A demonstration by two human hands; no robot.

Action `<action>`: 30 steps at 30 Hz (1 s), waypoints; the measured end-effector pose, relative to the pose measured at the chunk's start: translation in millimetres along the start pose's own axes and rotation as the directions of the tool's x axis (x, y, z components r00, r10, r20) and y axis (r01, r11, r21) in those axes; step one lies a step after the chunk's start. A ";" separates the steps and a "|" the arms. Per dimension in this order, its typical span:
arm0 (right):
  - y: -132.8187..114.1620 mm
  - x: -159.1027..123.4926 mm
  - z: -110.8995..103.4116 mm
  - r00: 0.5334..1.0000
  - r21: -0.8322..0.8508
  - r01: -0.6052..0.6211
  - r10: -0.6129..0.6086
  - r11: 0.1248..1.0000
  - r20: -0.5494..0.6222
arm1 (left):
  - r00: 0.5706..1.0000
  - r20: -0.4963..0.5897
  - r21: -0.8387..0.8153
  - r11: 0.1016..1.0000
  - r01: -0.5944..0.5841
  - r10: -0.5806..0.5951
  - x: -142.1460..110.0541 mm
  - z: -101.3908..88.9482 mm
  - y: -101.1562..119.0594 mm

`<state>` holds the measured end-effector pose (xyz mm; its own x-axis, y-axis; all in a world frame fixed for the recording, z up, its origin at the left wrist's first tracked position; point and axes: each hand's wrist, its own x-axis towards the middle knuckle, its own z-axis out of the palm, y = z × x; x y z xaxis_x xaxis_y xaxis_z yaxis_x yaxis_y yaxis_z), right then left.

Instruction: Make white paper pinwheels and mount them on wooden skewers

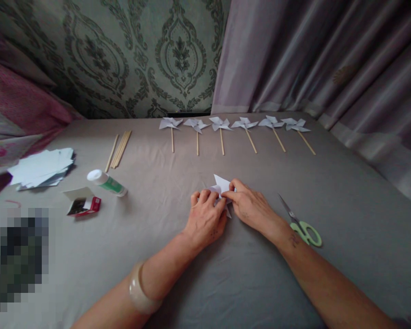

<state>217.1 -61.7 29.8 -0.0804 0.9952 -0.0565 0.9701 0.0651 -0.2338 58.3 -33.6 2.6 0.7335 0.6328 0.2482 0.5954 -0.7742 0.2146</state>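
Note:
Between my two hands is a white paper pinwheel [222,181] without a stick, its pointed blades showing above and below my fingers. My left hand [207,212] presses on it from the left with bent fingers, covering much of the paper. Thumb and forefinger of my right hand [248,201] pinch the paper near its centre from the right. What lies under the fingertips is hidden. Scissors [299,224] with green handles lie just right of my right forearm, blades pointing away. A bangle circles my left forearm.
Several finished pinwheels [221,124] on sticks lie in a row at the back. Wooden sticks [121,150], a glue stick [108,183], an opened small red box [85,205] and a paper stack [43,168] are on the left. Curtains [315,55] hang along the right.

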 end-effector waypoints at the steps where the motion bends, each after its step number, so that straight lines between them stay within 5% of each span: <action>1: 2.0 1.8 -1.7 1.000 0.002 0.015 -0.015 1.000 0.011 | 1.000 0.003 -0.002 1.000 0.000 0.000 -0.2 -0.3 -0.1; 10: 0.8 12.5 -13.5 0.996 0.015 0.007 -0.008 1.000 0.085 | 1.000 0.010 -0.007 1.000 0.000 0.000 2.1 -6.0 4.6; 18: 9.0 13.1 -8.6 1.000 0.124 0.002 -0.003 0.992 0.011 | 1.000 0.026 0.062 0.998 -0.002 0.001 2.9 -8.4 9.1; 23: 35.5 9.6 -2.8 0.940 0.369 -0.192 0.278 0.909 -0.198 | 0.999 0.043 0.086 0.996 0.017 -0.021 2.0 -9.8 9.8; 26: 44.1 3.7 4.9 0.893 0.378 -0.312 0.405 0.872 -0.198 | 0.998 0.053 0.076 0.997 0.026 -0.030 1.2 -9.8 9.9; 30: 42.3 1.4 17.3 0.884 0.355 -0.347 0.430 0.868 -0.186 | 0.998 0.053 0.063 0.997 0.040 -0.044 0.5 -8.7 9.1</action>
<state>254.1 -58.8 3.1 0.3881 0.9211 0.0297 0.7885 -0.3152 -0.5282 61.3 -40.3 12.9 0.7232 0.6645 0.1882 0.6439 -0.7473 0.1641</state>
